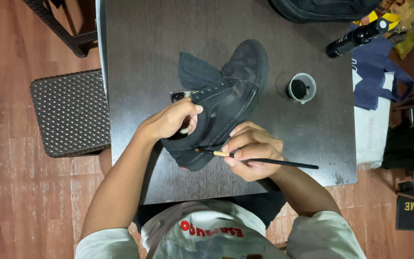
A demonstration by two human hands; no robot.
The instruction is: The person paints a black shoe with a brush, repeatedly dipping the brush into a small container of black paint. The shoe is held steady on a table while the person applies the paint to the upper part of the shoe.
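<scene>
On the dark table, hands grip — left (pixel 171 120) canvas shoe (pixel 226 103), right (pixel 252 151) slim brush (pixel 264 160)

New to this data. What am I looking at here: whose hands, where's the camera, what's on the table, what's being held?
There is no machine here: a person works with two bare hands. The single picture comes from a camera worn on that person's head, looking straight down, so the arms enter from the bottom edge.

The surface is a dark square table. On it lies a black high-top shoe, tipped on its side. The left hand grips the shoe at its opening. The right hand holds a thin brush, its tip touching the shoe's heel end.

Also on the table: a small clear cup with something black inside, a black bottle lying at the right edge, and part of another dark shoe at the top.
</scene>
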